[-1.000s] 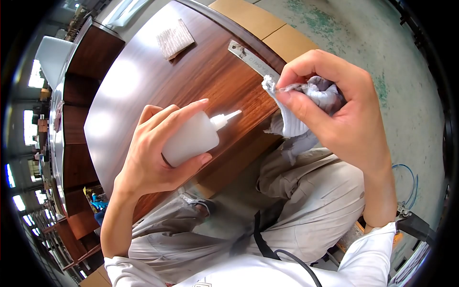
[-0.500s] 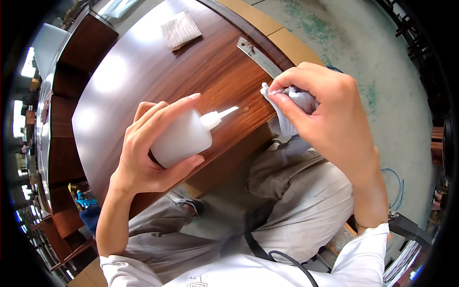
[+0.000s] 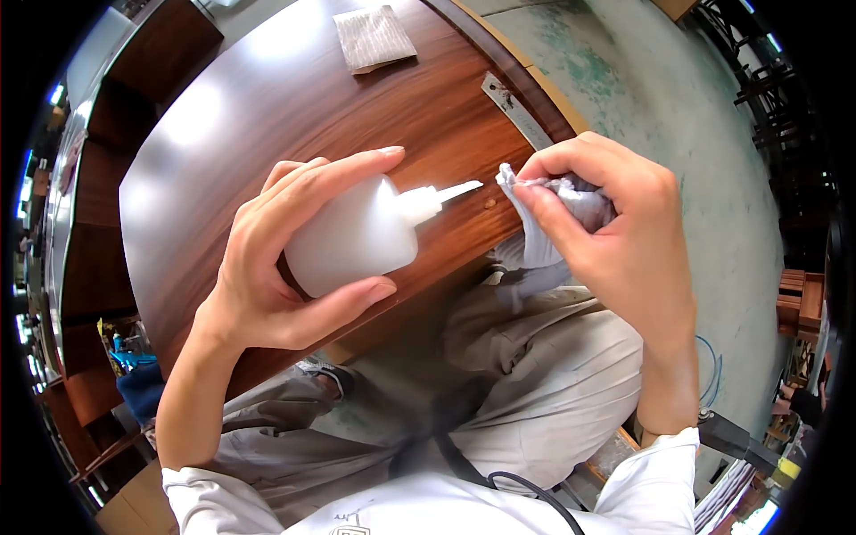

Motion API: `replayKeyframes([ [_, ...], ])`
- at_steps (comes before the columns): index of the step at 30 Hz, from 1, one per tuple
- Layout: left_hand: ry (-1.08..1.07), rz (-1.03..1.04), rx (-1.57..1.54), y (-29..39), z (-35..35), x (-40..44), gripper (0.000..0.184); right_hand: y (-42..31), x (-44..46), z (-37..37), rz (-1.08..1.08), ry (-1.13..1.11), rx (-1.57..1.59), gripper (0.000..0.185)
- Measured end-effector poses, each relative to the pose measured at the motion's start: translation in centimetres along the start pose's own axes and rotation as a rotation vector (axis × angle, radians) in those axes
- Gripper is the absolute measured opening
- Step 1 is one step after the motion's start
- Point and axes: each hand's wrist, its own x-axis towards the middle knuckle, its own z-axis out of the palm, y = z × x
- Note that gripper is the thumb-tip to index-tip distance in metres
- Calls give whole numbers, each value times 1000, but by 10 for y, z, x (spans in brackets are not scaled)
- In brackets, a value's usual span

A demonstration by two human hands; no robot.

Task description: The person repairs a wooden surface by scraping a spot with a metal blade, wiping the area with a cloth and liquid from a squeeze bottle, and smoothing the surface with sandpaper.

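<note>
A white squeeze bottle [image 3: 352, 234] with a pointed nozzle is in my left hand [image 3: 276, 245], its tip aimed right, toward the cloth. My right hand [image 3: 615, 214] pinches a bunched light grey cloth [image 3: 535, 234] between thumb and forefinger; part of it hangs down by the panel's corner. Between nozzle and cloth there is a small gap. Under both hands lies a glossy dark-brown wood panel [image 3: 294, 116], with a small light-brown spot [image 3: 489, 203] near its corner.
A folded tan pad [image 3: 374, 37] lies on the panel's far part. A metal ruler [image 3: 513, 107] lies along its right edge. Dark cabinets [image 3: 98, 223] stand at the left, with blue items [image 3: 134, 358] lower down. A person's arm [image 3: 785, 399] shows at the far right.
The view has shifted, so the pad and ruler appear farther right. The bottle has come closer to the cloth, its nozzle tip now nearly reaching it. Both holds are unchanged.
</note>
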Motion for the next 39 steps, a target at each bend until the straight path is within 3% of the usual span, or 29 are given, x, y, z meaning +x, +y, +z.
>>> replayKeyframes([
  [6,57,65,-38,-6,4,-2,75,0,2,4,20,-78,-33,7],
  [10,100,-54,-124,2,9,-1,63,-3,2,4,18,-101,-41,7],
  [13,85,-38,-36,0,8,-1,60,5,2,8,-27,-43,-11,7],
  [16,78,-6,130,2,12,3,46,7,4,5,-1,-20,7,9],
  [18,110,20,202,3,15,2,38,0,-4,-18,224,-145,174,12],
  [19,92,50,136,3,13,3,36,-2,0,-37,253,-229,212,12],
  [21,125,35,100,-2,20,7,35,-17,-23,-57,303,-194,225,13],
  [23,140,76,149,-3,23,6,35,-49,-73,-57,334,-407,238,14],
  [24,139,79,159,-2,24,3,35,-52,-97,-32,333,-461,392,15],
  [26,132,70,183,-2,27,-4,35,-73,-120,19,638,-439,842,17],
  [27,153,70,208,-4,27,-2,35,-79,-108,34,912,-375,1129,18],
  [30,133,53,183,4,27,-5,34,-72,-100,75,654,-70,977,17],
  [31,119,58,201,3,25,-5,33,-80,-89,71,737,-94,1062,17],
  [39,120,113,100,6,23,-6,25,-91,-77,73,616,-34,778,18],
])
